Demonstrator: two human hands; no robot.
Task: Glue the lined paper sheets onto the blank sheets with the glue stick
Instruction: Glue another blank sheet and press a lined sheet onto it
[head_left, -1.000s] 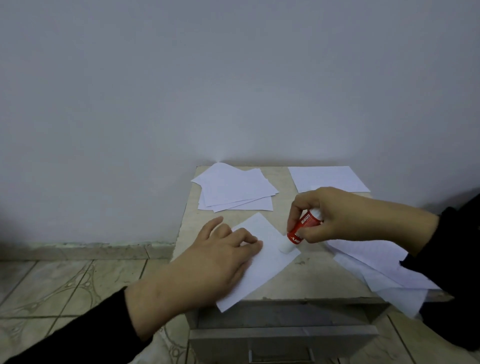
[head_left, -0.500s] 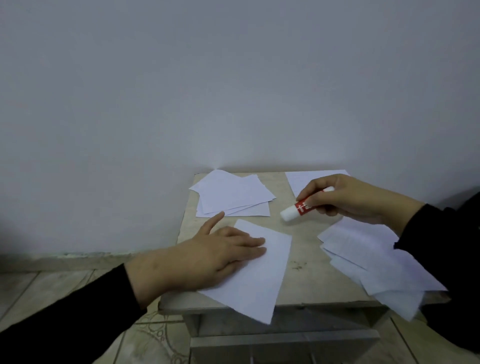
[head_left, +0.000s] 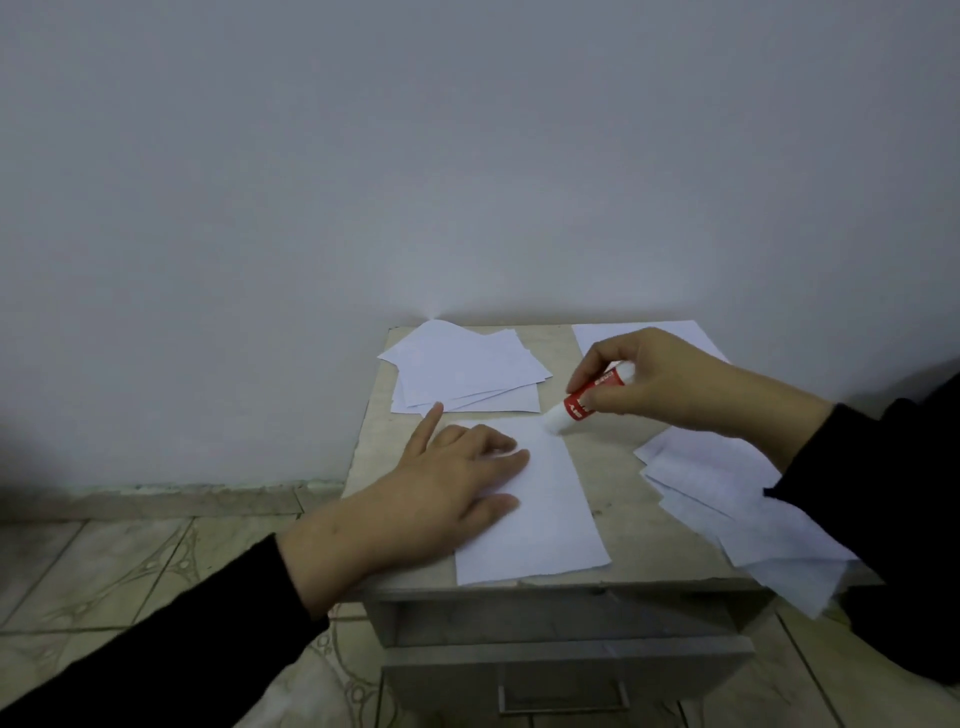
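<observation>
A white sheet lies on the small table, reaching its front edge. My left hand presses flat on the sheet's left side, fingers spread. My right hand grips a red and white glue stick, tilted down to the left, its white tip at the sheet's far right corner. A fanned stack of white sheets sits at the back left. Another sheet lies at the back right, partly under my right hand. A loose pile of faintly lined sheets hangs over the table's right front edge.
The table stands against a plain grey wall. Below its top is a drawer with a metal handle. Tiled floor lies to the left. Dark sleeves cover both arms.
My left hand turned the sheet until it lay straight along the table's front. My right hand lifted the glue stick off, swung it back, then brought its tip to the sheet's far corner.
</observation>
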